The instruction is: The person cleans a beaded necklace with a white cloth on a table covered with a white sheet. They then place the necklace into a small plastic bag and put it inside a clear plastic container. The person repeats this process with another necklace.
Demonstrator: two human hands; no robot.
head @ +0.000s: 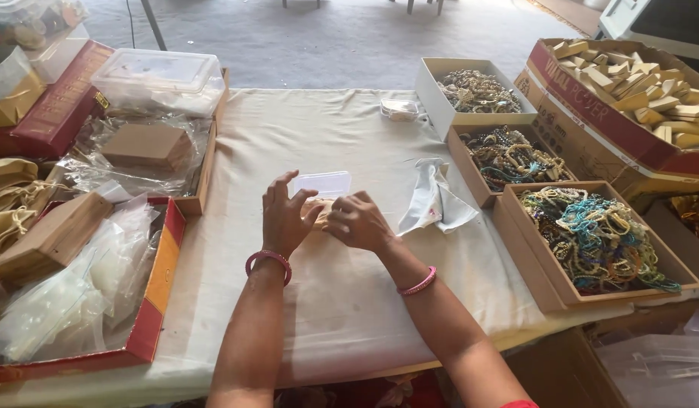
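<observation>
In the head view, both hands meet at the middle of the frame over a cloth-covered surface [342, 302]. The left hand [283, 219] has its fingers spread and curved, the tips pressing on a small tan piece [317, 211] that lies between the two hands; the right hand [357, 221] has its fingers curled closed over the same piece from the other side — most of it is hidden, so what it is cannot be told. Just behind the hands, touching or nearly so, sits a small clear plastic box [324, 183]. Each wrist wears a pink bangle. Just right of the hands lies a crumpled pale plastic bag [434, 202]. Along the right edge stand three open cardboard boxes of beaded jewellery, the nearest one [595, 238] full of turquoise and cream strands. At upper right a red carton [629, 98] holds wooden blocks. At lower left a red-edged tray [149, 325] holds clear bags and flat brown boxes.
</observation>
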